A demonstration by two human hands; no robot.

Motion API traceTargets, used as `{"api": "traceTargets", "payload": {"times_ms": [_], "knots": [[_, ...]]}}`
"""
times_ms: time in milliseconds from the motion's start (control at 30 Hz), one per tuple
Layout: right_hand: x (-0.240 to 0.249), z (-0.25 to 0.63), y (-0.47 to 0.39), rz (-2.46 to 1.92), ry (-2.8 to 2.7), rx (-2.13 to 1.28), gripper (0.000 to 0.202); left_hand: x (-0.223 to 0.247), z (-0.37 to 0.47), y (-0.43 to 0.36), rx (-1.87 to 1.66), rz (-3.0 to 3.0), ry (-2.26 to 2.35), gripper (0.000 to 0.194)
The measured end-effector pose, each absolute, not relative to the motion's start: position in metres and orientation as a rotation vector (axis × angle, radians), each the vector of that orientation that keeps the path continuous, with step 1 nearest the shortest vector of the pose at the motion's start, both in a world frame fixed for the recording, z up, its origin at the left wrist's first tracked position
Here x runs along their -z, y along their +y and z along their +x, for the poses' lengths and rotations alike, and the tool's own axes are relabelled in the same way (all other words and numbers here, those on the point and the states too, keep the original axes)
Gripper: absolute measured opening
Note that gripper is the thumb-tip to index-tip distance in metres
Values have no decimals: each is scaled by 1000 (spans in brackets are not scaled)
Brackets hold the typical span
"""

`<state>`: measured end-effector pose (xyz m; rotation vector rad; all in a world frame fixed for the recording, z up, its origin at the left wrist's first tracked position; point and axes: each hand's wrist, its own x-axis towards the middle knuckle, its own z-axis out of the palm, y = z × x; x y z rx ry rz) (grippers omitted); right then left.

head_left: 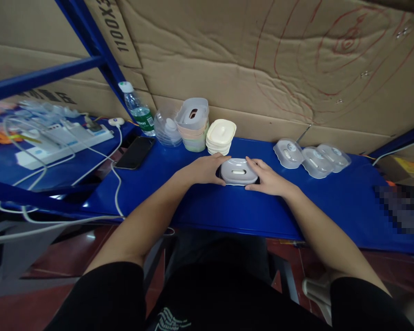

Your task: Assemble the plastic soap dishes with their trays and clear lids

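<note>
On the blue table, between my hands, sits a small oval plastic box with a translucent lid and a pale slot in its middle. My left hand grips its left end, thumb near the front edge and fingers at the back. At the right end my right hand holds it the same way. Just behind the box stands a stack of cream oval dishes. Left of that is a taller stack of translucent and coloured plastic tubs, beside nested clear round lids.
Three similar clear-lidded boxes lie at the back right. A water bottle and a black phone are on the left, near a white power strip with trailing cables. A cardboard wall rises behind the blue table.
</note>
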<state>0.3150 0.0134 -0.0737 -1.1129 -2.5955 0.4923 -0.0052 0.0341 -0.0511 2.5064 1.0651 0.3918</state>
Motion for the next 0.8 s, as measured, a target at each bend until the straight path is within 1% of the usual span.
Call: {"api": "traceTargets", "payload": {"times_ms": [167,267,300,333,400,433,500,533,600,667,800], "knots": [[76,316,16,-1141,-2639,-487,119,55,-4,35,-359,2492,1061,98],[75,316,16,-1158,-2632,-497,119,49,-4,33,-357,2491,1043,97],[75,316,15,-1158,-2630,-498,120,45,-6,33,-387,2498,1029,94],[75,316,15,-1153,-2628,-496,119,40,-9,33,-447,2510,1019,86],[74,316,15,-1140,-2629,-485,118,29,-19,33,-675,2525,1068,62],[73,316,14,-1138,-2631,-480,118,23,-27,34,-843,2513,1157,51],[73,316,14,-1142,-2631,-478,118,10,-46,35,-1233,2400,1473,39],[72,317,14,-1147,-2630,-482,118,4,-57,36,-1424,2290,1665,37],[72,317,14,-1151,-2626,-492,118,-5,-78,37,-1566,2108,1927,36],[72,318,14,-1150,-2623,-500,117,-9,-95,39,-1543,1988,2104,40],[72,319,14,-1144,-2622,-499,116,3,-106,49,-1268,1980,2258,53]]}}
